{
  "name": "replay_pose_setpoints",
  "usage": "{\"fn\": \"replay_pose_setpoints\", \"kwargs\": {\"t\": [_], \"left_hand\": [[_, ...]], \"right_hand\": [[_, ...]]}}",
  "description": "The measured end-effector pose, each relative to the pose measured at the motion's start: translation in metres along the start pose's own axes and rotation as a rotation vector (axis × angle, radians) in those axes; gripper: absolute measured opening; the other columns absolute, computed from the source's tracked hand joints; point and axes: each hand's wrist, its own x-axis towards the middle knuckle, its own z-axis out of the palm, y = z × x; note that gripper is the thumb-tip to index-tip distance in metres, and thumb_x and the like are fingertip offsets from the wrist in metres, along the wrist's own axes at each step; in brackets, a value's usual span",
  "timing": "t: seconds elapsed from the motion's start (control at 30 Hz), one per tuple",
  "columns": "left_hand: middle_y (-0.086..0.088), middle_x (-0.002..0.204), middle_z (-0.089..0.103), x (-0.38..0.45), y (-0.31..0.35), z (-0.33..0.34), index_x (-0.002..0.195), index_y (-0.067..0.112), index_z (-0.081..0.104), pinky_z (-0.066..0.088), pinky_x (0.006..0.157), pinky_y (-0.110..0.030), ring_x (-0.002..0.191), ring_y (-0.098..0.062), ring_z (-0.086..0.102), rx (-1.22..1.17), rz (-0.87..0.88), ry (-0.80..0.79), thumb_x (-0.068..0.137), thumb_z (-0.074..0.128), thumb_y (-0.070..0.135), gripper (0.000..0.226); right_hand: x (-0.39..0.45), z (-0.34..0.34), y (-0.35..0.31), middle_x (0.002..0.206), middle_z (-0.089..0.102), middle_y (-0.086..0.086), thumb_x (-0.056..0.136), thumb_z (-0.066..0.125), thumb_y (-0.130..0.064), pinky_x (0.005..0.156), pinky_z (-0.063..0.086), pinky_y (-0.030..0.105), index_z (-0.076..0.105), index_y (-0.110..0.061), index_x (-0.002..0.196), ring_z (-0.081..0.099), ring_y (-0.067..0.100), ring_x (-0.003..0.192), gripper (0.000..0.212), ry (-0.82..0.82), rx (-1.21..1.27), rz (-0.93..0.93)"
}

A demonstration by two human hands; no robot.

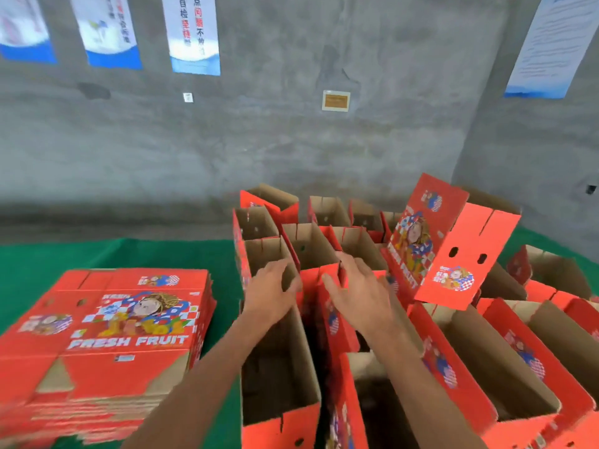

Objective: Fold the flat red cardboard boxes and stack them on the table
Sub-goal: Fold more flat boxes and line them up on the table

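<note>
— Folded boxes (282, 367) crowd under our forearms, open tops up, long axes running away from us.

— And our hands?

— Both reach the upright red flap (319, 278) ahead: left hand (272, 294) spread against its left, right hand (358, 294) loosely spread, fingers over its top edge.

— Next flat one?

— The flat stack (107, 325) lies left, nearer our left hand.

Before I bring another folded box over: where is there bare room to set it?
Bare green tablecloth lies behind the flat box stack, left of the folded boxes. A narrow strip runs between stack and boxes. The right side is packed.
</note>
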Motion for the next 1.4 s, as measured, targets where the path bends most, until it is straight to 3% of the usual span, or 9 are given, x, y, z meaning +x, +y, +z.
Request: {"fn": "replay_pose_setpoints", "kwargs": {"t": [0.27, 0.37, 0.47, 0.6, 0.93, 1.03, 1.13, 1.27, 1.4], "left_hand": [[-0.004, 0.162, 0.037, -0.103, -0.222, -0.133, 0.154, 0.033, 0.039, 0.019, 0.123, -0.061, 0.151, -0.032, 0.029, 0.297, -0.47, -0.076, 0.095, 0.062, 0.058, 0.068], [-0.003, 0.165, 0.034, -0.138, -0.276, -0.168, 0.155, 0.036, 0.038, 0.019, 0.124, -0.062, 0.153, -0.034, 0.028, 0.29, -0.566, -0.137, 0.09, 0.067, 0.062, 0.076], [-0.002, 0.169, 0.024, -0.165, -0.317, -0.192, 0.159, 0.038, 0.029, 0.017, 0.124, -0.063, 0.155, -0.034, 0.021, 0.363, -0.637, -0.154, 0.085, 0.063, 0.075, 0.089], [-0.014, 0.172, 0.006, -0.181, -0.349, -0.207, 0.161, 0.023, 0.019, 0.01, 0.127, -0.056, 0.158, -0.037, 0.004, 0.413, -0.674, -0.165, 0.087, 0.052, 0.082, 0.1], [-0.015, 0.147, 0.049, -0.186, -0.362, -0.222, 0.143, 0.005, 0.044, 0.04, 0.116, -0.037, 0.138, -0.029, 0.047, 0.573, -0.533, -0.243, 0.105, 0.053, 0.035, 0.05], [-0.01, 0.135, 0.056, -0.19, -0.355, -0.221, 0.139, 0.009, 0.048, 0.049, 0.107, -0.034, 0.126, -0.025, 0.056, 0.649, -0.483, -0.28, 0.103, 0.052, 0.027, 0.041], [-0.008, 0.142, 0.053, -0.199, -0.348, -0.214, 0.149, 0.013, 0.038, 0.048, 0.109, -0.037, 0.13, -0.025, 0.054, 0.703, -0.412, -0.292, 0.107, 0.043, 0.023, 0.044], [-0.013, 0.16, 0.035, -0.22, -0.333, -0.211, 0.161, 0.01, 0.02, 0.048, 0.111, -0.045, 0.142, -0.035, 0.044, 0.685, -0.329, -0.201, 0.1, 0.049, 0.005, 0.067], [-0.013, 0.162, 0.029, -0.238, -0.309, -0.214, 0.163, 0.008, 0.015, 0.052, 0.107, -0.046, 0.139, -0.036, 0.044, 0.634, -0.351, -0.081, 0.095, 0.052, -0.006, 0.078]], "right_hand": [[-0.041, 0.135, -0.174, 0.146, 0.053, 0.003, 0.1, 0.06, -0.047, 0.108, 0.046, 0.042, 0.038, -0.022, 0.154, 0.052, 0.024, 0.134, 0.063, -0.336, 0.078, -0.091], [-0.067, 0.186, -0.216, 0.135, 0.056, 0.001, 0.1, 0.062, -0.044, 0.097, 0.051, 0.037, 0.04, -0.025, 0.147, 0.056, 0.02, 0.126, 0.055, -0.476, 0.101, -0.082], [-0.09, 0.231, -0.235, 0.117, 0.058, -0.003, 0.099, 0.064, -0.036, 0.086, 0.055, 0.034, 0.049, -0.026, 0.13, 0.062, 0.016, 0.107, 0.036, -0.57, 0.096, 0.038], [-0.117, 0.267, -0.234, 0.129, 0.054, 0.008, 0.104, 0.053, -0.04, 0.089, 0.052, 0.037, 0.049, -0.012, 0.134, 0.062, 0.025, 0.112, 0.041, -0.684, 0.035, 0.324], [-0.145, 0.274, -0.232, 0.142, 0.052, 0.009, 0.097, 0.068, -0.041, 0.106, 0.05, 0.047, 0.046, -0.009, 0.147, 0.058, 0.025, 0.126, 0.063, -0.586, 0.305, 0.515], [-0.154, 0.267, -0.231, 0.127, 0.055, 0.005, 0.095, 0.07, -0.037, 0.098, 0.055, 0.042, 0.058, -0.014, 0.127, 0.063, 0.021, 0.111, 0.041, -0.536, 0.324, 0.525], [-0.166, 0.258, -0.228, 0.109, 0.062, 0.003, 0.093, 0.074, -0.037, 0.082, 0.058, 0.037, 0.062, -0.015, 0.099, 0.064, 0.013, 0.09, 0.026, -0.474, 0.399, 0.553], [-0.181, 0.23, -0.23, 0.094, 0.064, -0.007, 0.09, 0.078, -0.042, 0.056, 0.045, 0.014, 0.05, -0.026, 0.099, 0.066, 0.007, 0.082, 0.033, -0.331, 0.571, 0.591], [-0.191, 0.201, -0.245, 0.108, 0.066, -0.015, 0.097, 0.072, -0.026, 0.069, 0.05, 0.012, 0.045, -0.036, 0.119, 0.068, 0.005, 0.103, 0.036, -0.293, 0.761, 0.479]]}}
